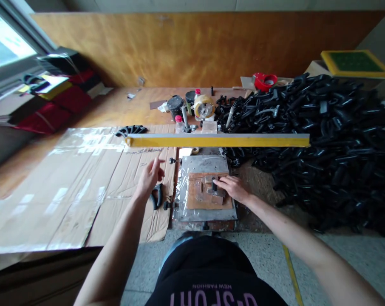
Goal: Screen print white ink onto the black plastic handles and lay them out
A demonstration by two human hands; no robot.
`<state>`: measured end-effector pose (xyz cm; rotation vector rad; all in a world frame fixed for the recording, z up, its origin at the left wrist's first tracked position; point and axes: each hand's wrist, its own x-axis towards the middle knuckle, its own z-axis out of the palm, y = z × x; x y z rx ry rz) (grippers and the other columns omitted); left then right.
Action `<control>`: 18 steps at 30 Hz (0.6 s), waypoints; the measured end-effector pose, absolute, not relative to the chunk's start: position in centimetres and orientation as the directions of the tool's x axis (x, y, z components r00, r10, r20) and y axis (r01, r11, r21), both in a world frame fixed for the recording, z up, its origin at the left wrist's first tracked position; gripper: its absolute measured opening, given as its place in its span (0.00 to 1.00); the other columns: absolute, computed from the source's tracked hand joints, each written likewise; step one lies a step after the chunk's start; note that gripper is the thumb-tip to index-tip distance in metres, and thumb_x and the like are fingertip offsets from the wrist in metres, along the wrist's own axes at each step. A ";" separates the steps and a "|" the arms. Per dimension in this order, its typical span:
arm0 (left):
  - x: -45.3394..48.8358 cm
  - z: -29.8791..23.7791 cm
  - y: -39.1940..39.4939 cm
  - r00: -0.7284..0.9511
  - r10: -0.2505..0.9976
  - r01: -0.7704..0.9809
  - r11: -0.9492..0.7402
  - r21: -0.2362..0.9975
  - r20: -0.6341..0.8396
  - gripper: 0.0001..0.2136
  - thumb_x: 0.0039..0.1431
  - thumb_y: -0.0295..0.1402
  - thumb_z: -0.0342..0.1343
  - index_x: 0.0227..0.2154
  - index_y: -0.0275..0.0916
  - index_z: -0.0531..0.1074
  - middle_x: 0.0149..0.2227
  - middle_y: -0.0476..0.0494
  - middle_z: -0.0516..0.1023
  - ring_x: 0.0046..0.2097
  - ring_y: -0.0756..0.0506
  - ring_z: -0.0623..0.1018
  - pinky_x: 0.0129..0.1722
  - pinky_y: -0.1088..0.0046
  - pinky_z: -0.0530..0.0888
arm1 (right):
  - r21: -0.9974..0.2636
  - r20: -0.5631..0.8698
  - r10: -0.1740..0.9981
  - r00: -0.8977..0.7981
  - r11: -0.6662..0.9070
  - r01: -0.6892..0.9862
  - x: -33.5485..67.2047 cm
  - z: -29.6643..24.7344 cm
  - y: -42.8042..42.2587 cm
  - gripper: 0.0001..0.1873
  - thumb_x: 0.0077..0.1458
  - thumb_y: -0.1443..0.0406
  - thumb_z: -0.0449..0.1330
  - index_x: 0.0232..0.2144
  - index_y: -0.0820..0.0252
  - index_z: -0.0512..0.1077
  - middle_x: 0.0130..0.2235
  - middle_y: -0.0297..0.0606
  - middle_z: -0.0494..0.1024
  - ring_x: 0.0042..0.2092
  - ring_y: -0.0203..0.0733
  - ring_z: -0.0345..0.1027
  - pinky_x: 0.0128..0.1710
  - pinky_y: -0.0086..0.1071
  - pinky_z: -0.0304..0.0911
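My right hand point(235, 187) reaches over a metal plate point(208, 162) with a brown board point(195, 202) on it. Its fingertips pinch a small black plastic part point(214, 184) seated among blocks on the board. My left hand point(151, 175) hovers left of the plate with nothing in it, fingers partly curled and apart. Just below it, a curved black plastic piece point(156, 196) lies on the cardboard point(116, 182). The lower end of the part under my right fingers is hard to make out.
A yellow-edged bar point(218, 140) spans across behind the plate. Black plastic parts point(323, 127) are heaped on the right. Behind the bar stand a dark jar point(175, 106), a tape roll point(204, 107) and a red tape dispenser point(265, 81). More black pieces point(131, 130) lie at the cardboard's far edge.
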<state>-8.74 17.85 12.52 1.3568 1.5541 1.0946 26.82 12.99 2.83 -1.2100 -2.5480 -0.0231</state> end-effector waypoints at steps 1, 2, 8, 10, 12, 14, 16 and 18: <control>-7.6 14.0 18.8 -0.110 0.993 0.238 -0.008 0.971 0.035 0.23 0.59 0.55 0.46 0.31 0.38 0.71 0.19 0.49 0.70 0.20 0.52 0.67 0.21 0.76 0.64 | -0.145 0.293 0.746 -0.597 0.653 0.744 24.6 2.4 12.7 0.20 0.64 0.71 0.52 0.53 0.52 0.74 0.41 0.38 0.78 0.42 0.40 0.68 0.43 0.32 0.65; -6.4 15.4 19.5 -0.106 0.990 0.168 -0.069 0.983 0.088 0.24 0.61 0.55 0.44 0.29 0.38 0.71 0.19 0.48 0.70 0.20 0.52 0.67 0.22 0.76 0.65 | -0.155 0.294 0.753 -0.588 0.645 0.748 22.9 2.1 12.6 0.18 0.63 0.71 0.53 0.50 0.52 0.76 0.39 0.38 0.77 0.42 0.40 0.68 0.42 0.31 0.66; -3.8 18.6 17.7 -0.109 0.984 0.048 -0.135 0.990 0.139 0.27 0.63 0.55 0.41 0.32 0.37 0.75 0.21 0.47 0.71 0.23 0.51 0.69 0.24 0.76 0.66 | 0.117 0.331 0.766 -0.550 0.545 0.830 21.4 3.1 12.2 0.10 0.60 0.68 0.58 0.38 0.58 0.80 0.31 0.37 0.79 0.37 0.37 0.71 0.37 0.29 0.71; -4.6 17.0 15.2 -0.049 0.999 0.056 0.005 0.998 -0.002 0.29 0.62 0.56 0.42 0.39 0.37 0.77 0.27 0.45 0.76 0.27 0.49 0.73 0.27 0.75 0.68 | 0.214 0.350 0.803 -0.482 0.432 0.876 23.8 3.5 12.0 0.16 0.62 0.69 0.52 0.29 0.63 0.78 0.23 0.32 0.77 0.30 0.34 0.70 0.28 0.27 0.71; -5.6 14.3 12.7 0.024 0.990 0.116 0.137 0.984 -0.141 0.28 0.61 0.56 0.45 0.45 0.36 0.76 0.33 0.43 0.78 0.33 0.48 0.74 0.30 0.75 0.70 | 0.228 0.371 0.842 -0.392 0.326 0.917 26.7 4.2 12.2 0.20 0.61 0.72 0.48 0.27 0.64 0.78 0.22 0.32 0.76 0.27 0.36 0.70 0.24 0.29 0.70; -6.2 10.8 10.8 0.063 0.970 0.166 0.221 0.961 -0.234 0.28 0.60 0.53 0.50 0.53 0.37 0.73 0.36 0.44 0.78 0.36 0.48 0.75 0.32 0.76 0.69 | 0.145 0.410 0.868 -0.279 0.240 0.960 29.0 5.3 13.4 0.18 0.60 0.74 0.48 0.36 0.63 0.79 0.30 0.37 0.79 0.33 0.40 0.74 0.30 0.32 0.72; -6.3 7.3 9.8 0.064 0.953 0.204 0.279 0.939 -0.297 0.32 0.59 0.51 0.53 0.62 0.39 0.64 0.34 0.46 0.76 0.33 0.49 0.74 0.30 0.77 0.68 | -0.037 0.454 0.879 -0.147 0.183 0.982 29.4 7.0 15.3 0.19 0.61 0.70 0.52 0.51 0.62 0.74 0.45 0.47 0.78 0.44 0.46 0.74 0.43 0.39 0.71; -6.2 4.5 9.8 0.048 0.944 0.279 0.302 0.912 -0.327 0.35 0.58 0.50 0.53 0.65 0.41 0.58 0.30 0.50 0.73 0.28 0.50 0.71 0.26 0.77 0.64 | -0.192 0.456 0.885 -0.098 0.205 0.960 27.5 8.9 17.4 0.28 0.58 0.64 0.59 0.60 0.62 0.65 0.58 0.53 0.68 0.55 0.53 0.65 0.54 0.47 0.64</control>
